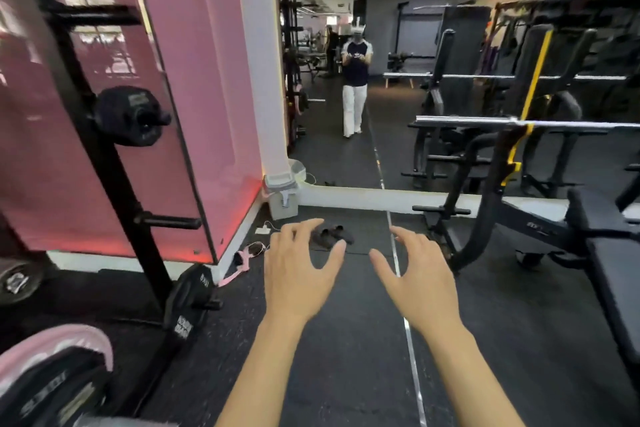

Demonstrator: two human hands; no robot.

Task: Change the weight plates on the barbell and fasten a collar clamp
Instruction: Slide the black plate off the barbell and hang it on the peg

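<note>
My left hand [299,270] and my right hand [420,274] are held out in front of me over the black floor, fingers loosely spread, and neither holds anything. A steel barbell [485,122] lies across the bench rack at the right, its near sleeve bare. Black weight plates hang on the storage tree at the left: a small one [130,116] up high and a larger one [188,302] near the floor. A pink-rimmed plate [52,374] fills the lower left corner. No collar clamp shows.
The black plate tree [104,156] stands at the left before a pink wall. A weight bench [595,253] stands at the right. A wall mirror [346,28] ahead reflects a person. Dark slippers [332,235] and a pink strap [242,260] lie on the floor.
</note>
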